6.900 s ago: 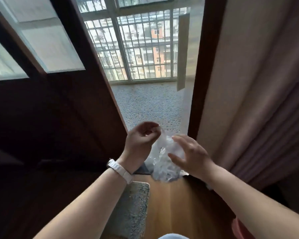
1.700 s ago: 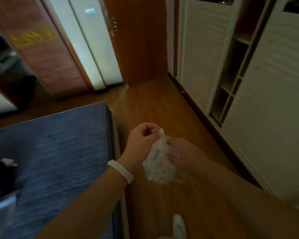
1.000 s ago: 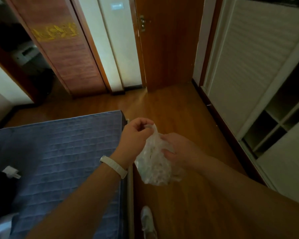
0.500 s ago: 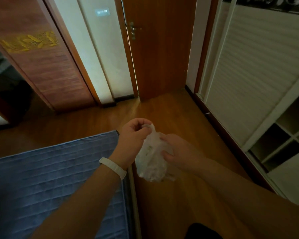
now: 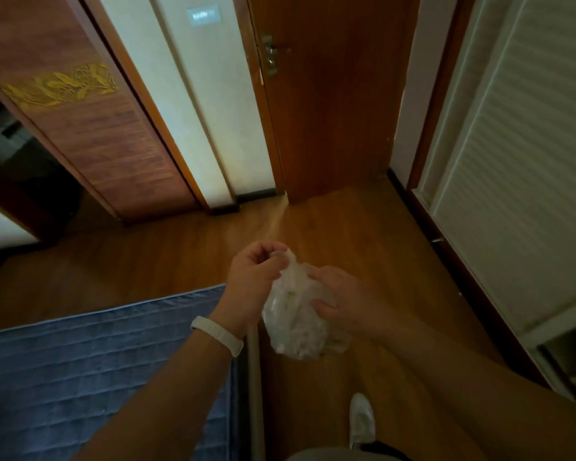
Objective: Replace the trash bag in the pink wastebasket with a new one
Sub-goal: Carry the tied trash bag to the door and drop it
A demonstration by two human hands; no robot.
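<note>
The small, full, translucent white plastic trash bag (image 5: 296, 322) hangs between both hands above the wooden floor (image 5: 167, 261), long axis vertical. The left hand (image 5: 255, 281) fingers pinch its gathered neck above; the right hand (image 5: 341, 302) fingers clamp its side, equally near.

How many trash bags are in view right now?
1: a filled translucent trash bag, pinched at its top by the left hand and gripped by the right hand. No new bag shows.

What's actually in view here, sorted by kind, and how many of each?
Hands: 2, left hand and right hand
Trash bag: 1
Wristband: 1
Blue mattress: 1
Wooden door: 1
White shoe: 1
Total: 7
</note>
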